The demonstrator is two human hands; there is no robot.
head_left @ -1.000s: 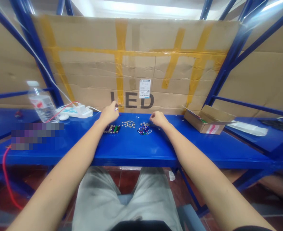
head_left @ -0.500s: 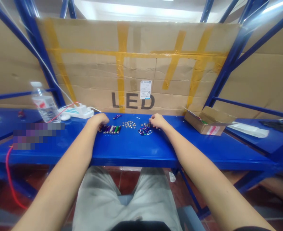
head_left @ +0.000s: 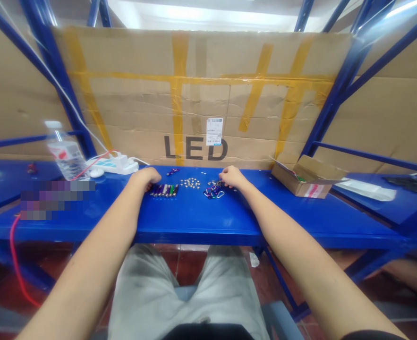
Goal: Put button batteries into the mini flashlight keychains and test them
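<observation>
Closest to the camera, grey shorts (head_left: 148,293) show under the front edge of the blue surface (head_left: 194,222), and both bare forearms reach forward across it. Further in lies a row of small tubes (head_left: 165,190), side by side, dark and metallic in purple, silver and green. The left hand (head_left: 145,177) rests at the row's left end, knuckles up and fingers curled under; whether it grips a tube cannot be told. To the right sits a heap of clips (head_left: 213,191), purple, blue and silver, tangled together. The right hand (head_left: 232,177) bends its fingers down at the heap's far edge, its fingertips hidden, so its hold cannot be told either. Between the hands lies a scatter of silver studs (head_left: 190,182), and just beyond it a lone purple piece (head_left: 173,171). Farther off, an open cardboard box (head_left: 307,178) stands to the right, a power strip (head_left: 114,164) and a water bottle (head_left: 64,152) to the left. Behind everything leans a taped cardboard sheet (head_left: 201,94) printed "LED".
</observation>
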